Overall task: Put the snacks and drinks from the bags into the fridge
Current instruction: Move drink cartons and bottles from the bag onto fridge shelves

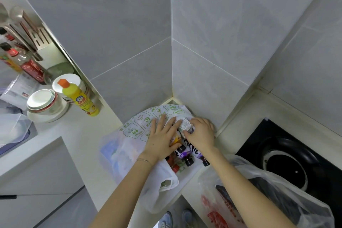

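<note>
the right hand (201, 133) has its fingers curled round a white-wrapped item (185, 125) at the mouth of the white bag (140, 127). whether that item is a bottle or a packet cannot be told. the left hand (162, 139) lies just beside it with fingers straight and spread, pressing flat on the bag's green-printed plastic and gripping nothing; a thin bracelet sits at its wrist.

inside the bag, under and between the two hands, lie the drinks: an orange bottle (175, 139) touching the left thumb, dark-capped bottles (185, 155) with zebra-striped and purple labels nearer the person, and a red-capped bottle (174, 167) nearer the person at the bag's open edge. the bag's left part holds blurred pale shapes that are too vague to name.

the bag sits on the pale counter (83, 131), pushed into the corner of the grey tiled wall (129, 42). right of the bag and nearer the person lies a clear bag (259, 190) with red print, something dark inside it. beyond that, further right of the white bag, is a black hob (288, 153). well left of the bag stand a yellow bottle (79, 96) with an orange cap, stacked bowls (42, 102) beside it, and further off sauce bottles (31, 66) and a utensil holder (37, 37).
</note>
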`<state>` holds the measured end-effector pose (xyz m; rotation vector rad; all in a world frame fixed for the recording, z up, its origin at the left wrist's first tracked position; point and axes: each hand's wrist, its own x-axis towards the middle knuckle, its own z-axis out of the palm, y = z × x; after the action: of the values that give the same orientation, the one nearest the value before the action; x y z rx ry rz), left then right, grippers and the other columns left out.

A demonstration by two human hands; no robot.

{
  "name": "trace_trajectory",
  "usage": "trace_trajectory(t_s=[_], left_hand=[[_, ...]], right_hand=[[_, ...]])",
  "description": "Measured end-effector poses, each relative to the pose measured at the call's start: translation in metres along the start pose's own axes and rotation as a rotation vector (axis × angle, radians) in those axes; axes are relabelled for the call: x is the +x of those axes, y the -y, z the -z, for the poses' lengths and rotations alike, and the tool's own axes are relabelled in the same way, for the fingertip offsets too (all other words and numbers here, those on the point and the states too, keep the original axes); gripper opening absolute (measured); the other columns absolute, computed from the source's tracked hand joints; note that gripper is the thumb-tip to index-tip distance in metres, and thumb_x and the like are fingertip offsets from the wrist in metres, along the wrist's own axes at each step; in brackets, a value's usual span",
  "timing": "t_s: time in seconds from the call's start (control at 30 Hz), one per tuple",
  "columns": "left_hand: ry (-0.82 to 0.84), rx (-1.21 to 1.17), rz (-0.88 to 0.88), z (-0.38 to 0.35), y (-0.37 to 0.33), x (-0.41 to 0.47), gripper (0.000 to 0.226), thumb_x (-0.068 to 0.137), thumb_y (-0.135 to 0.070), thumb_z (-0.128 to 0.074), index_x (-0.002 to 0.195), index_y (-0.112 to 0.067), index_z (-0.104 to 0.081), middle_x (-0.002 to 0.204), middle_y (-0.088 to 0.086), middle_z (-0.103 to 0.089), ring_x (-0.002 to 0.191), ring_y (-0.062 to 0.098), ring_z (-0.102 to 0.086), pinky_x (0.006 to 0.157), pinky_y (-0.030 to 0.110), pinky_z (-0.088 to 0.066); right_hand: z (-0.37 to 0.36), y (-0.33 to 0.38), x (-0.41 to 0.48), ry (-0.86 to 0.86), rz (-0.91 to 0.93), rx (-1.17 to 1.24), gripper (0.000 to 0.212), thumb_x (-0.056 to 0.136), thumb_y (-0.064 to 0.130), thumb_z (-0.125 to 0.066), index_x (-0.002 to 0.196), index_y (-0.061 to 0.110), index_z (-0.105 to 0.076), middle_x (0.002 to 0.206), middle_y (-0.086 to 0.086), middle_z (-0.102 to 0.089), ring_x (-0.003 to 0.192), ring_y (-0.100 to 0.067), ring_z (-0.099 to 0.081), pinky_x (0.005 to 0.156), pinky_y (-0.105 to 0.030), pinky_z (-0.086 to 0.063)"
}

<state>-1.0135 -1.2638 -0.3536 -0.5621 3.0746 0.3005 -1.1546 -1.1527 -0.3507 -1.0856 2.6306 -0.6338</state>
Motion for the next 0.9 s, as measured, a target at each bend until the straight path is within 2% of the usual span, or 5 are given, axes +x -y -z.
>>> trace_trajectory(t_s=[0.33,0.43,0.53,0.7,0.9], left_hand=[[-0.151,-0.358,0.019,0.025,-0.026,0.001,0.094,0.082,-0.045,-0.072,0.154,-0.027,-0.014,0.160,-0.010,-0.018,0.151,0.018,0.002,0.119,0.041,0.010],[-0.283,-0.531,0.044,0.033,-0.037,0.002,0.085,0.078,-0.039,-0.076,0.147,-0.023,-0.030,0.148,-0.008,-0.039,0.143,0.016,-0.026,0.120,0.041,-0.014],[-0.363,-0.729,0.128,0.047,-0.042,-0.003,0.065,0.075,-0.034,-0.080,0.131,-0.026,-0.047,0.119,-0.014,-0.057,0.108,0.004,-0.054,0.090,0.028,-0.046],[-0.301,-0.996,0.271,0.054,-0.036,-0.022,0.060,0.067,-0.031,-0.086,0.117,-0.028,-0.052,0.101,-0.016,-0.066,0.090,-0.001,-0.062,0.076,0.025,-0.051],[-0.256,-1.122,0.256,0.073,-0.039,-0.040,0.050,0.072,-0.026,-0.085,0.114,-0.030,-0.058,0.100,-0.023,-0.065,0.093,-0.001,-0.062,0.079,0.022,-0.051]], right_hand=[[0.052,0.031,-0.019,-0.132,-0.109,0.544,0.033,0.074,0.039,-0.078,0.095,0.020,-0.061,0.082,0.009,-0.069,0.077,-0.010,-0.066,0.070,-0.040,-0.056],[0.060,0.043,-0.026,-0.116,-0.128,0.716,0.031,0.073,0.040,-0.080,0.090,0.023,-0.060,0.082,0.008,-0.071,0.078,-0.008,-0.069,0.071,-0.041,-0.058],[0.066,0.052,-0.033,-0.064,-0.115,0.865,0.025,0.076,0.037,-0.078,0.092,0.025,-0.063,0.088,0.007,-0.072,0.083,-0.005,-0.069,0.076,-0.037,-0.058],[0.070,0.047,-0.045,0.037,-0.084,1.002,0.021,0.095,0.033,-0.058,0.109,0.019,-0.066,0.105,0.001,-0.071,0.101,-0.014,-0.067,0.093,-0.044,-0.053],[0.071,0.060,-0.066,0.222,-0.150,1.140,0.025,0.100,0.037,-0.046,0.111,0.024,-0.064,0.105,-0.005,-0.072,0.095,-0.020,-0.070,0.071,-0.029,-0.058]])
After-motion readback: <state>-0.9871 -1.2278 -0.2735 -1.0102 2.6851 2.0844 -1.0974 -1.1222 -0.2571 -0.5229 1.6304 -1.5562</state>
